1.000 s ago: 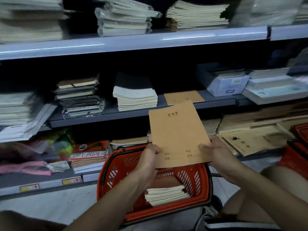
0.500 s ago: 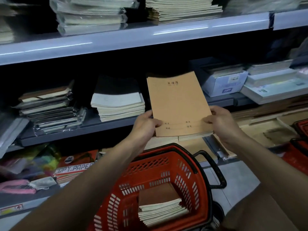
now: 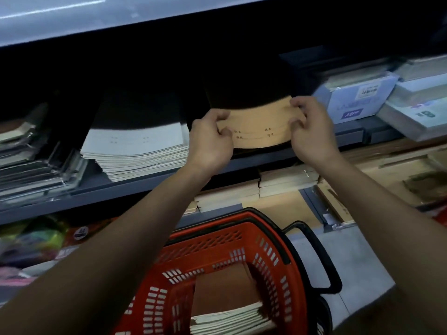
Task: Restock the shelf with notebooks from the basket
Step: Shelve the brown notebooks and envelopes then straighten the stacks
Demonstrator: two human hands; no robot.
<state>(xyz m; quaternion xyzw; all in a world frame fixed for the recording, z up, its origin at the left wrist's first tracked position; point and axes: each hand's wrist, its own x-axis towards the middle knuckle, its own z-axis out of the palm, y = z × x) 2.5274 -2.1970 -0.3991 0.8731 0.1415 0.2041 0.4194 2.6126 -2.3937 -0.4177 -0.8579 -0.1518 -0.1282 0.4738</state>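
Both hands grip a tan notebook at the shelf edge: left hand pinching its left side, right hand its right. Below, a red basket holds a stack of notebooks with a brown cover on top.

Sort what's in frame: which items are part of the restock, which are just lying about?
Job:
- brown notebook, gripped by left hand and right hand
- middle shelf
- red basket
- notebook stack in basket

Lying about:
- grey notebook pile
- white box
- wrapped packs at left
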